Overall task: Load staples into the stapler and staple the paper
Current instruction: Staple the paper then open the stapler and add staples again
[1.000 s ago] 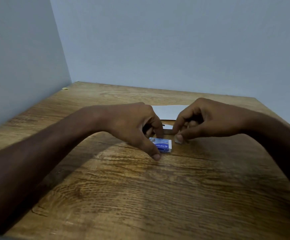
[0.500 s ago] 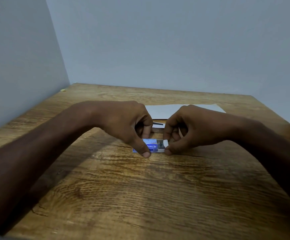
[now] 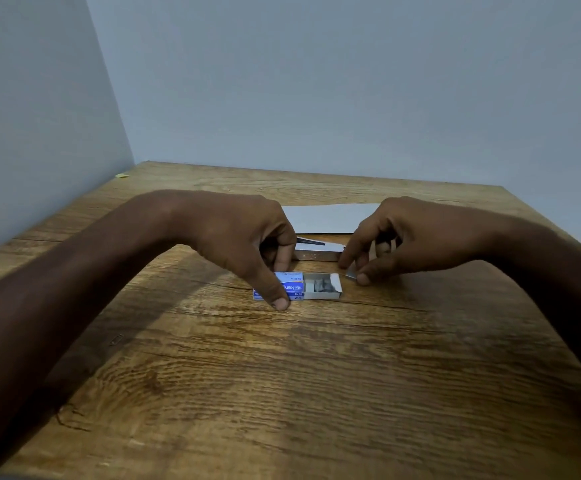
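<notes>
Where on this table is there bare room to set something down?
The wide stretch of table nearer than the staple box is bare. So is the strip between the paper and the wall. Crowded mid-table: left hand gripping the box, stapler behind, right hand pinching staples.

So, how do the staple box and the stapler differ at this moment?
The staple box is blue and white card; the stapler is silvery metal. The box lies nearer the camera, the stapler just behind it. The left hand grips the box, its tray slid out showing staples; the stapler looks unheld, the right hand pinching a small silvery strip instead. Both lie on the wooden table.
</notes>
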